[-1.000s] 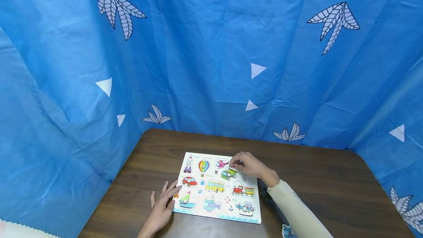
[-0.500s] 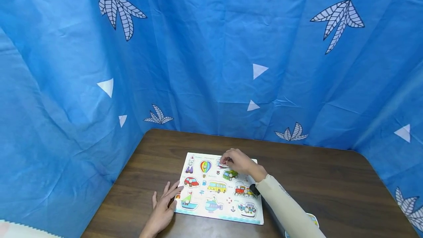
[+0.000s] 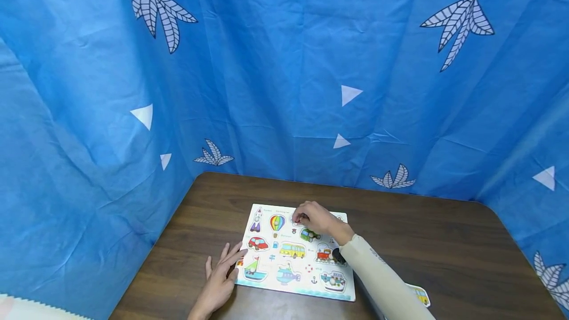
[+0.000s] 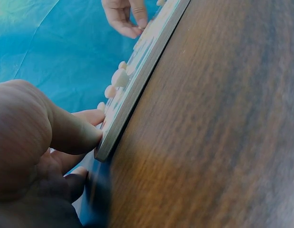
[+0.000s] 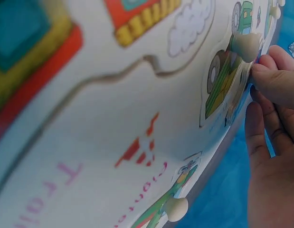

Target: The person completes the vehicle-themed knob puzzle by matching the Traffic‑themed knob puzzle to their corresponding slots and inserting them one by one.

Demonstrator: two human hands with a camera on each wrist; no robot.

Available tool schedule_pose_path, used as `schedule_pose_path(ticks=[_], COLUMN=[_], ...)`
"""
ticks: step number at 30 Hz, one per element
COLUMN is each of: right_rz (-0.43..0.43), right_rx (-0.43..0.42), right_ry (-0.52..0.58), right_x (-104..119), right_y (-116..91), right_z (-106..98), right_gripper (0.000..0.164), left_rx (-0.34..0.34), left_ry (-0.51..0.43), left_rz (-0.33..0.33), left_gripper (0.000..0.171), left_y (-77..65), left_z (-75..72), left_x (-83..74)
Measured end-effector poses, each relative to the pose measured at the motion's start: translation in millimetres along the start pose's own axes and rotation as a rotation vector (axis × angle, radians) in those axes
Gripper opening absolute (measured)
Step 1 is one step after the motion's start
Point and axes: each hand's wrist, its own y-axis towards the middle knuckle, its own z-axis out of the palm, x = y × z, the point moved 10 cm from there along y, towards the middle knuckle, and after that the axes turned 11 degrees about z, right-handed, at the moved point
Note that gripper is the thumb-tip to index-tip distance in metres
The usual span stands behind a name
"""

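Observation:
A white wooden knob puzzle board (image 3: 311, 294) with vehicle pictures lies on the table. My right hand (image 3: 317, 219) is over the helicopter spot at its back edge, thumb and fingertips pinching a puzzle piece mostly hidden by the hand; a bit of pink and white shows under the fingers. In the right wrist view the fingertips meet the board just past the green truck piece (image 5: 222, 78) and its knob. My left hand (image 3: 218, 280) rests on the board's left edge with fingers spread, and the left wrist view shows the thumb (image 4: 75, 133) against the near corner.
Close around the right hand are a balloon piece (image 3: 277, 222) and a train (image 3: 323, 256). A loose piece with a yellow vehicle (image 3: 421, 294) lies on the brown table (image 3: 467, 251), partly behind the right sleeve (image 3: 386, 280). A blue curtain (image 3: 275, 88) stands behind the table.
My right hand has moved left with the piece and lowered it at the helicopter spot. The loose yellow piece has come into view past the sleeve. The left hand stays on the board.

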Motion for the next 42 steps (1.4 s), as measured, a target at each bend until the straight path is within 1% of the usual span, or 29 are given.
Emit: schedule_pose_path(ticks=[6,10,14,18,23,28,32,38,42], right_rz=[0.034,0.017,-0.001,0.007,0.022,0.014,0.018,0.033,0.052], right_rx=[0.015,0.013,0.007,0.023,0.018,0.011,0.002,0.030,0.046], right_ry=[-0.011,-0.009,0.017,0.050,0.101,0.153,0.138,0.132,0.125], right_x=[-4.4,-5.2,-5.4,-6.0,-7.9,-12.9,-21.8,-31.6,-33.7], right_y=[-1.2,-2.3,-4.8,-7.7,-15.1,-33.7,-52.8,-82.4,-101.6], right_z=[3.6,4.8,3.1,1.0,-9.3,-23.7,-35.0,-47.5,-58.1], right_gripper=[0.027,0.026,0.024,0.025,0.025,0.025,0.025,0.025,0.025], left_rx=[0.008,-0.001,-0.006,-0.009,-0.016,-0.022,-0.015,0.001,-0.008], left_ry=[-0.010,-0.005,0.002,0.005,0.007,0.013,0.009,-0.015,-0.009], left_rz=[-0.002,0.004,0.016,0.018,0.026,0.032,0.028,0.005,0.013], left_gripper=[0.050,0.049,0.050,0.050,0.050,0.050,0.050,0.049,0.049], left_y=[-0.2,0.3,1.2,1.5,1.9,0.9,-0.2,-0.7,-0.3], left_z=[2.5,2.1,2.0,1.9,1.0,-0.2,-0.2,0.5,-0.8], left_x=[1.0,1.6,1.3,1.0,-0.2,-0.2,0.7,3.4,2.6])
